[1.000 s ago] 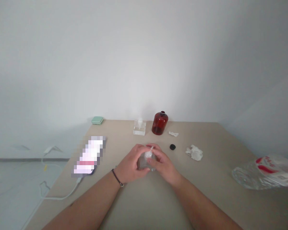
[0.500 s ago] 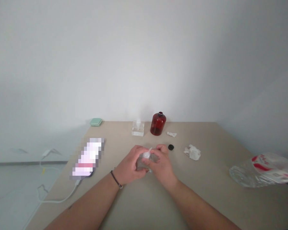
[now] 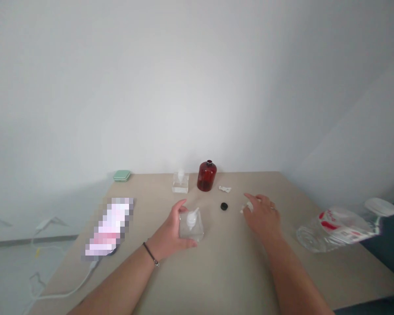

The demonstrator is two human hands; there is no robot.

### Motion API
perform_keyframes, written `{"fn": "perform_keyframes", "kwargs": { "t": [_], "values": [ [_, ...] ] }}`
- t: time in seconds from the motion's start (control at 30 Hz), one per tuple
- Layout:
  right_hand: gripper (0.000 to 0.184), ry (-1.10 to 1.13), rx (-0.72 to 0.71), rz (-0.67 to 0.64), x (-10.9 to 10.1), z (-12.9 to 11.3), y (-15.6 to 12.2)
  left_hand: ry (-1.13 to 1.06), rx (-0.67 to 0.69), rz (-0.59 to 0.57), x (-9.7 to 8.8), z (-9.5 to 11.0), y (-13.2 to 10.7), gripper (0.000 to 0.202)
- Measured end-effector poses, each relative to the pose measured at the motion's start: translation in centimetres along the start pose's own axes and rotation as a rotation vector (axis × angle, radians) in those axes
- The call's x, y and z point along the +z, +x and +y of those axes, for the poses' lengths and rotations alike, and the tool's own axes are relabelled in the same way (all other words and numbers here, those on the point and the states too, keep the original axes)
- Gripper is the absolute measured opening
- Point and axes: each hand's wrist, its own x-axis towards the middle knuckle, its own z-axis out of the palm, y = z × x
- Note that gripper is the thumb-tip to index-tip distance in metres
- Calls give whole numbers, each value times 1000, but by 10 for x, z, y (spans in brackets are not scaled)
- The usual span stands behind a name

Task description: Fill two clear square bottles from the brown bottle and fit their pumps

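Observation:
My left hand grips a small clear square bottle with a white pump top, standing on the beige table. My right hand has left the bottle and lies to the right, fingers spread over a crumpled white tissue that it mostly hides. A small black cap lies between the two hands. Behind them stand a dark red bottle without a cap and a second clear pump bottle.
A phone with a white cable lies at the left. A green case sits at the far left corner. A small white scrap lies by the red bottle. A large clear plastic bottle lies at the right edge.
My right hand let go of the pump bottle and moved right to the tissue. My left hand still holds the bottle. The camera has turned right.

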Motion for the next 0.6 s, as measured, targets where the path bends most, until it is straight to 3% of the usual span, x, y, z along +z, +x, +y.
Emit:
{"fn": "perform_keyframes", "kwargs": {
  "t": [0.13, 0.23, 0.3, 0.37, 0.5, 0.6],
  "values": [
    [39, -38, -4, -207, 9, 26, 6, 10, -20, 18, 0, 5, -1, 106],
    [33, 2, -20, -222, 1, 21, 8, -17, 1, 23, 0, 5, -1, 105],
    [34, 71, -23, -164, -10, 4, 4, -37, 12, 26, 0, 4, -1, 105],
    [33, 290, -46, -87, -19, -21, -6, -52, 27, 27, 0, 3, -1, 106],
    [24, 689, -294, -202, -14, -76, -36, -74, 53, 34, 1, 3, -1, 108],
    [31, 839, -407, -233, 2, -96, -56, -88, 54, 45, 3, 5, 0, 108]
  ]
}}
